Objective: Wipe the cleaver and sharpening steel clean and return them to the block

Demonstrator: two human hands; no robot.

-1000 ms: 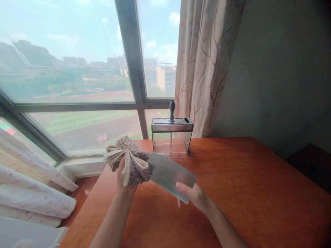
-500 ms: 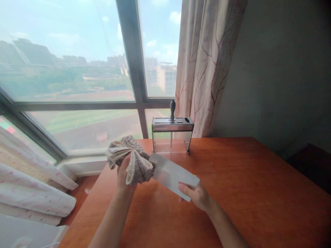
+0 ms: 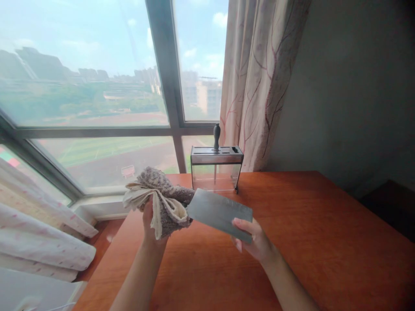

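My left hand (image 3: 149, 218) is closed around a bunched cloth (image 3: 162, 202), grey and nubbly on one side and cream on the other, and the wad is folded over the near end of a broad cleaver blade (image 3: 220, 212). The cloth hides whatever lies under it, so I cannot tell whether the handle is in there or only the blade's end; either way the padding sits between my palm and the steel, which looks like the reason for gripping it that way. My right hand (image 3: 254, 239) is at the far end of the blade, fingers curled up over its outer corner and pinching it from beneath, well away from my left. Holding it at both ends keeps the flat, dull-grey face turned up toward me and tilted slightly, above the wooden table (image 3: 324, 242) rather than resting on it.

Just beyond both hands, near the table's back edge, stands a knife rack (image 3: 215, 169) with a metal slotted top and clear sides. One dark handle (image 3: 216, 134) sticks up from a slot. Behind it is the window (image 3: 97, 86), and past my right hand a patterned curtain (image 3: 259, 77) hangs against the wall.
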